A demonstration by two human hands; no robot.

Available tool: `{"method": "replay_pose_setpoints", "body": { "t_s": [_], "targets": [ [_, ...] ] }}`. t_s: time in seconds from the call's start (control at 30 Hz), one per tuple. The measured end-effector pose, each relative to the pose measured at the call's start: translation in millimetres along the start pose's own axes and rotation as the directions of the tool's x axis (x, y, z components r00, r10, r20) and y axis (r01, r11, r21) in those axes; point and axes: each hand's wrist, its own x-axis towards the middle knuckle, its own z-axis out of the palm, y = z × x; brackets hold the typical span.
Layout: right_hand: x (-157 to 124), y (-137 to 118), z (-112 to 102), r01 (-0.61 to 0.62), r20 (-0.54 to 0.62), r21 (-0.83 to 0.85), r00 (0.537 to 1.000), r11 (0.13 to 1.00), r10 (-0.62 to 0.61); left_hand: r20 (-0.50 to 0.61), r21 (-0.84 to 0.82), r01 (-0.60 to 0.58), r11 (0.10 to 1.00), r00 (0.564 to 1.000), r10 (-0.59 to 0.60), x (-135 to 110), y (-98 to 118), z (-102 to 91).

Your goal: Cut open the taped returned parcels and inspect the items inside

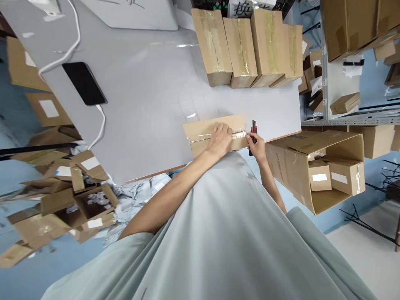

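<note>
A small taped cardboard box (200,130) lies at the table's front edge, close against my body. My left hand (221,139) rests on top of it, with the fingers bent and held together against the cardboard near the tape seam. At the box's right end is my right hand (258,148), closed around a black and red utility knife (253,127) that points away from me. The thumb and forefinger of this hand touch the end of the box by the shiny tape. Whether they pinch a bit of tape, I cannot make out.
Several taped boxes (240,50) stand in a row at the table's back right. A phone (84,83) on a white cable lies on the left. Right of the table, a large open carton (287,166) holds smaller boxes. Opened cartons (62,208) are piled at left.
</note>
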Motion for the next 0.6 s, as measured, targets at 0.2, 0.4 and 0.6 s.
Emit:
{"method": "replay_pose_setpoints", "body": {
  "t_s": [0.2,0.4,0.6],
  "targets": [
    [17,25,3,-0.169,0.047,0.235,0.986,0.957,0.163,0.003,-0.057,0.021,0.998,1.000,-0.020,-11,3,3.4],
    [47,38,17,-0.299,0.075,0.202,0.954,0.933,0.290,-0.075,-0.308,-0.031,0.951,0.997,0.008,-44,-21,-7.4],
    [53,10,13,-0.158,0.090,0.233,0.986,0.960,0.140,-0.241,-0.569,-0.088,0.818,0.969,-0.063,-72,-62,-20.7]
  ]
}}
